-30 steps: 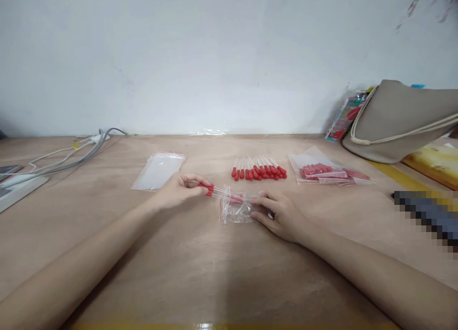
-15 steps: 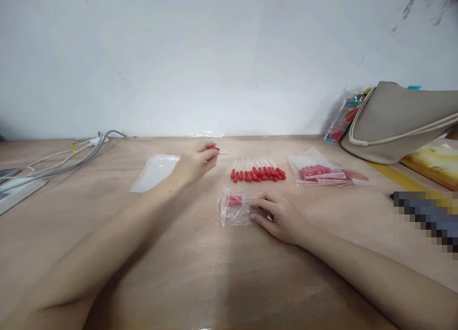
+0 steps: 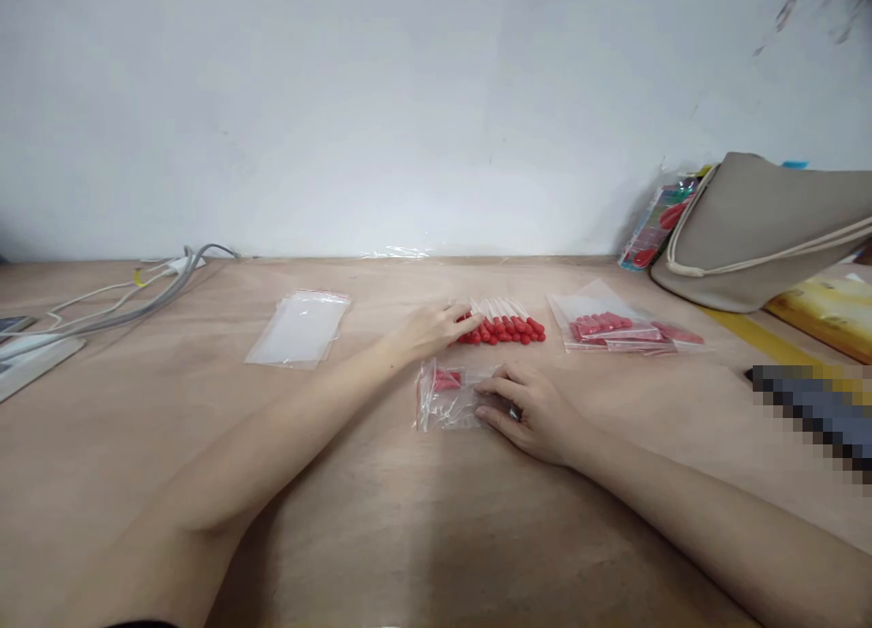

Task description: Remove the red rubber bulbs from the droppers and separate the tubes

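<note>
My left hand [image 3: 436, 328] reaches to the left end of a row of droppers [image 3: 508, 328] with red bulbs and thin clear stems. Its fingers are closed around a red bulb there, and the hand hides the row's leftmost pieces. My right hand [image 3: 531, 410] grips the right end of a clear zip bag [image 3: 450, 410] on the table, fingers bent over the plastic. Inside that bag, near its left end, lies red-bulbed content [image 3: 448, 380]; how many pieces, I cannot tell.
A stack of flat zip bags [image 3: 300, 328] lies to the left. Filled bags [image 3: 613, 333] with red bulbs lie right of the row. Cables [image 3: 156, 292], a grey drawstring bag [image 3: 756, 237], a packaged item [image 3: 650, 228] and a yellow packet [image 3: 827, 310] are at the sides.
My left hand, with red-bulbed droppers in its fingers, has moved right from behind the bag to the left end of the row. My right hand has stayed on the bag.
</note>
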`<state>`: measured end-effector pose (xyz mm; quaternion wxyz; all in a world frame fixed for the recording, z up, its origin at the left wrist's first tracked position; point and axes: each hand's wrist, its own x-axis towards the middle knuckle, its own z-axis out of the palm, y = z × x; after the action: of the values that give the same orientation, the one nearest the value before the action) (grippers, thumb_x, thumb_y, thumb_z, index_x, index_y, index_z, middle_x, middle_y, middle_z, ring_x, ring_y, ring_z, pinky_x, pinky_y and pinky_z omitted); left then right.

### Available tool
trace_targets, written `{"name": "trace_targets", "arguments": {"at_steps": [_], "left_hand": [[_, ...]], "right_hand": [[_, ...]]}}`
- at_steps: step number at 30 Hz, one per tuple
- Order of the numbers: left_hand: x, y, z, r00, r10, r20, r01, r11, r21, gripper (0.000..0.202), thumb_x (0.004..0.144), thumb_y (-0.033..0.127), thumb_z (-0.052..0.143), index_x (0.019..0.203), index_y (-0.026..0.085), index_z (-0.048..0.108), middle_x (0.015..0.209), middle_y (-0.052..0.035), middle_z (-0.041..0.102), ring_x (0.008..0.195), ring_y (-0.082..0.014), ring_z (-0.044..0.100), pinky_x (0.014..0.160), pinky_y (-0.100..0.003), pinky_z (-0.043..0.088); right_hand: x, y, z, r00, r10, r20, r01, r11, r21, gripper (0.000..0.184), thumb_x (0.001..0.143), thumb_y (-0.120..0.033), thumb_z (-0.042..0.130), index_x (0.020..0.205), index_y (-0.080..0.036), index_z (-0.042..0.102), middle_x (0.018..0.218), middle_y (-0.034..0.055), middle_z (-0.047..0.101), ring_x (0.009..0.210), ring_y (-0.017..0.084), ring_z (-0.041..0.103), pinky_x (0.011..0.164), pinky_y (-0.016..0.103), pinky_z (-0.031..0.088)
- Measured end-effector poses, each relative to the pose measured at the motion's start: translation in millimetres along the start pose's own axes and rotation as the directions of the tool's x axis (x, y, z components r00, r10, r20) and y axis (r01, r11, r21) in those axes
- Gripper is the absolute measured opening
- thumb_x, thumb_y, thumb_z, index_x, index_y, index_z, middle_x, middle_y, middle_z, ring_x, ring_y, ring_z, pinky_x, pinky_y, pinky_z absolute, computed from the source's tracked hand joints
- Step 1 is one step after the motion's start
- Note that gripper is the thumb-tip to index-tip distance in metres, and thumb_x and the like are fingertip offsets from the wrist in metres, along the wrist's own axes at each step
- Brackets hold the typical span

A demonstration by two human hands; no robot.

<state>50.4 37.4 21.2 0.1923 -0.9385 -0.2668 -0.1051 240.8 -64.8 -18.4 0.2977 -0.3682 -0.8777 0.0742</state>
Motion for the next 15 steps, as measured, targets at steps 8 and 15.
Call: {"name": "trace_targets", "arguments": {"at_steps": [8,15], "left_hand": [[-13.3,-9.9,9.2,0.968,-0.225,-0.115,0.144,0.866,-0.479,0.048,0.078,0.039,0.061,0.117,0.013,0.052,0.107,-0.0108,0.060,0.098,-0.0207,0.058,0.086,-0.032,0.046],[-28.4,-12.9,9.5,0.970,-0.242,-0.035,0.182,0.811,-0.556,0.051,0.077,0.037,0.063,0.121,0.016,0.050,0.129,-0.0126,0.047,0.120,-0.0236,0.044,0.100,-0.038,0.037]], "right_hand": [[-0.6,0.4,1.2,1.000,0.001,-0.002,-0.001,1.000,-0.005,0.020,0.083,-0.031,0.052,0.097,-0.018,0.059,0.083,0.0052,0.055,0.076,0.015,0.051,0.069,0.029,0.041],[-0.3,-0.8,-0.3,1.000,0.015,0.016,-0.015,1.000,0.006,0.021,0.084,-0.031,0.050,0.097,-0.018,0.059,0.084,0.0055,0.055,0.076,0.015,0.050,0.070,0.029,0.041]]}}
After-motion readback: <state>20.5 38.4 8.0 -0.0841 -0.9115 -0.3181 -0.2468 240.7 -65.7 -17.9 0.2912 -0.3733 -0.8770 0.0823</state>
